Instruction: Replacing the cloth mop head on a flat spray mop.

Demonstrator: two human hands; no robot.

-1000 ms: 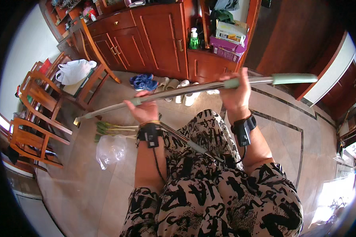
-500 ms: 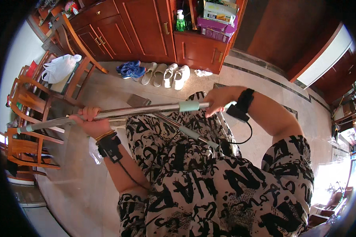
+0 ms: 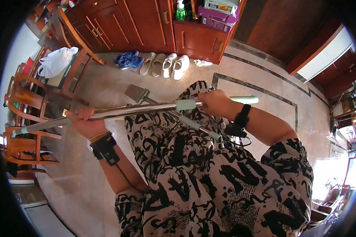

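While the tiled floor (image 3: 106, 87) lies well below my fingers, I hold the long metal pole (image 3: 138, 110) crosswise, left hand (image 3: 85, 120) closed around its shaft and right hand (image 3: 217, 103) wrapped beside the pale green grip (image 3: 245, 100), spaced apart for control.

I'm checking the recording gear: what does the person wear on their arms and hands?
Both hands are bare, no gloves. The left wrist carries a black strapped device with a thin black cable running up the forearm, plus a thin band above it. The right wrist has a similar black strap and cable. Short sleeves are cream with black lettering.
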